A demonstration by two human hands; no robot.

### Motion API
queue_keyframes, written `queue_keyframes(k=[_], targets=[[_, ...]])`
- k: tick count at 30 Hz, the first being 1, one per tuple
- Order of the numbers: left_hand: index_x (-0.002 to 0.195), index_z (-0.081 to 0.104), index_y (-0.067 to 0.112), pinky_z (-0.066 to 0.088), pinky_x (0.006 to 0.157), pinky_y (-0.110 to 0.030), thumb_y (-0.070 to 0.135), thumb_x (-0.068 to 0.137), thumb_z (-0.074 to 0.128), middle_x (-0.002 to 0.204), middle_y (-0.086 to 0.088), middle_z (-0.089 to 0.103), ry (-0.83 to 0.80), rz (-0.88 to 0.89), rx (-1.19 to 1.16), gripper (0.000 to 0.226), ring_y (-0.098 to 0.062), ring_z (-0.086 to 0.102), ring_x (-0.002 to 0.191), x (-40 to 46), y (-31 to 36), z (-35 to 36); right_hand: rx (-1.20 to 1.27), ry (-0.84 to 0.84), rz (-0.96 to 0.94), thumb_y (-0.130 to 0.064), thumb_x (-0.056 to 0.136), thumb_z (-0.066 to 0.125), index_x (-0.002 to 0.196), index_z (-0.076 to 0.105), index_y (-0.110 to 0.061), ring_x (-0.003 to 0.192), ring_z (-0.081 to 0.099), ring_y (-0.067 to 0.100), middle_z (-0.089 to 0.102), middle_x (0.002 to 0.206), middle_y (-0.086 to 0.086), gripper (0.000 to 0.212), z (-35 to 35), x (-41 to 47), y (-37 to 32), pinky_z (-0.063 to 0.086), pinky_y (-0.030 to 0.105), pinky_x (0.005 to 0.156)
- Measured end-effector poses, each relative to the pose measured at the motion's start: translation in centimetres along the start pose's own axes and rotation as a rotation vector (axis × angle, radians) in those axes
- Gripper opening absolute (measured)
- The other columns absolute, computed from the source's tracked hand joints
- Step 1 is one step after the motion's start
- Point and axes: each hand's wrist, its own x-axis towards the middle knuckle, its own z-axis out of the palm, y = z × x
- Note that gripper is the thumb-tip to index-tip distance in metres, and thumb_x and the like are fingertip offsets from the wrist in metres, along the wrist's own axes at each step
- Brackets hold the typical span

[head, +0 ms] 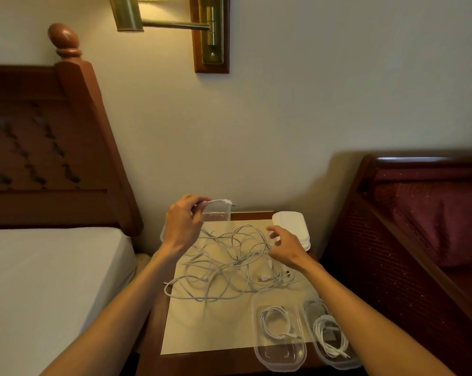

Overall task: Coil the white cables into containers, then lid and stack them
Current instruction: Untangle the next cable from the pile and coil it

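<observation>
A tangle of white cables [226,264] lies on a cream mat on a small wooden nightstand [202,362]. My left hand [181,222] is raised above the tangle's far left and pinches one white cable end [219,202]. My right hand [286,246] hovers at the tangle's right edge, fingers curled around a strand. Near the front right stand two clear open containers, one [279,335] with a coiled cable, the other [329,335] with a looser coil, partly hidden by my right forearm. A stack of white lids [291,223] sits at the back right. Another clear container [215,215] stands behind my left hand.
A bed with a white sheet [50,280] and a wooden headboard [53,147] is on the left. A dark wooden bed frame with a red cover [424,226] is close on the right. A brass wall lamp [175,23] hangs above.
</observation>
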Motion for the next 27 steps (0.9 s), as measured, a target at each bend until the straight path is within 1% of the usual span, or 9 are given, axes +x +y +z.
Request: queue_keyframes(k=[4,10,13,16,19,21,22,24,27], targets=[[0.1,0.07,0.013,0.054,0.07,-0.036,0.016,0.096,0.058,0.094,0.0,0.069,0.014,0.073,-0.053,0.014,-0.012,0.061,0.08,0.6,1.8,-1.3,0.003,-0.017,-0.076,-0.011,0.078,0.068,0.137,0.049,-0.021,0.117,0.047,0.017,0.047,0.138,0.004,0.063,0.4,0.6,-2.5,0.049,0.035,0.096],[0.101,0.068,0.013,0.05,0.051,-0.028,0.015,0.096,0.057,0.083,0.01,0.065,0.126,0.106,-0.297,0.012,-0.018,0.057,0.068,3.6,5.9,-5.4,0.008,0.081,0.012,-0.018,0.091,0.066,0.139,0.047,-0.015,0.107,0.059,0.024,0.06,0.125,0.01,0.051,1.1,1.8,-3.5,0.047,0.029,0.089],[0.099,0.069,0.015,0.053,0.054,-0.029,0.016,0.097,0.057,0.084,0.003,0.067,0.036,0.062,-0.282,0.013,-0.015,0.058,0.069,3.6,4.9,-6.0,0.014,0.037,0.036,-0.021,0.091,0.066,0.127,0.058,-0.01,0.107,0.06,0.023,0.062,0.118,0.006,0.038,1.1,1.8,-3.1,0.047,0.028,0.088],[0.093,0.072,0.023,0.047,0.061,-0.02,0.018,0.093,0.063,0.083,0.007,0.069,-0.193,0.026,-0.064,0.01,-0.008,0.06,0.071,1.5,1.4,-4.7,0.216,0.035,0.034,-0.016,0.09,0.067,0.123,0.062,-0.006,0.097,0.065,0.02,0.068,0.109,0.008,0.035,1.3,1.7,-2.6,0.054,0.03,0.087],[0.088,0.073,0.026,0.041,0.066,-0.016,0.016,0.09,0.067,0.083,0.012,0.068,-0.319,0.028,0.067,0.012,-0.002,0.059,0.071,-2.4,-2.4,-2.0,0.25,0.236,-0.015,-0.013,0.091,0.065,0.127,0.057,-0.012,0.105,0.057,0.016,0.058,0.117,-0.001,0.037,1.9,1.3,-2.2,0.052,0.029,0.087],[0.091,0.074,0.023,0.042,0.066,-0.017,0.016,0.09,0.067,0.085,0.012,0.067,-0.286,-0.007,0.098,0.01,-0.001,0.058,0.071,-4.3,-3.9,-0.5,0.108,0.411,-0.139,-0.006,0.087,0.065,0.109,0.063,-0.018,0.095,0.057,0.012,0.059,0.11,-0.004,0.025,2.5,0.7,-1.8,0.055,0.033,0.083],[0.094,0.074,0.021,0.044,0.066,-0.02,0.016,0.09,0.067,0.089,0.01,0.067,-0.244,-0.035,0.107,0.01,-0.001,0.058,0.073,-4.8,-4.4,0.0,0.03,0.404,-0.222,-0.004,0.084,0.064,0.097,0.063,-0.02,0.087,0.058,0.011,0.061,0.101,-0.004,0.021,2.9,0.3,-1.5,0.057,0.034,0.077],[0.108,0.071,0.017,0.053,0.076,-0.024,0.016,0.091,0.066,0.109,0.001,0.066,-0.141,-0.07,0.148,0.018,-0.004,0.06,0.084,-5.4,-4.3,1.0,-0.162,0.154,-0.27,-0.008,0.081,0.063,0.087,0.066,-0.023,0.083,0.059,0.011,0.063,0.096,-0.004,0.016,3.6,-0.8,-1.3,0.057,0.037,0.075],[0.117,0.063,0.016,0.053,0.075,-0.023,0.018,0.089,0.067,0.128,-0.004,0.052,-0.058,0.112,0.257,0.029,-0.008,0.055,0.096,-8.2,-2.9,2.7,-0.535,-0.18,-0.169,-0.013,0.084,0.065,0.101,0.072,-0.026,0.111,0.056,0.018,0.061,0.12,-0.003,0.022,5.2,-1.5,-0.5,0.051,0.038,0.091]])
